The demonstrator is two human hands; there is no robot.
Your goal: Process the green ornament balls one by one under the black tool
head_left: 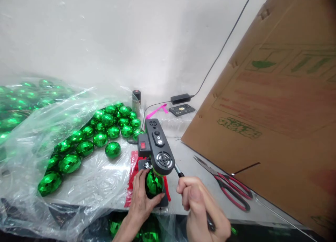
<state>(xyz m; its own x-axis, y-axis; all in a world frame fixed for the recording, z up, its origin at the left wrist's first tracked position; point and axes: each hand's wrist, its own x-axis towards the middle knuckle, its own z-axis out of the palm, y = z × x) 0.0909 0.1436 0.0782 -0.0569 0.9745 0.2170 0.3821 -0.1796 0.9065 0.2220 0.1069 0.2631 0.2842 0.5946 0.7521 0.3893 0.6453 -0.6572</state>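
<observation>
At the lower middle, my left hand is wrapped round a shiny green ball, with fingers on its left side and the thumb along its lower right. The ball sits beneath the round front end of a dark grey device. This device has grilles, small buttons and a red switch on its left side. To the right, my right hand is closed round the black handle of a lever, whose metal rod runs up to the device. The ball's underside is hidden.
Many green balls lie in a clear plastic bag on the left. Red-handled scissors rest at the right before a leaning cardboard box. Behind the device are a black adapter, a phone-like card and pink ribbon.
</observation>
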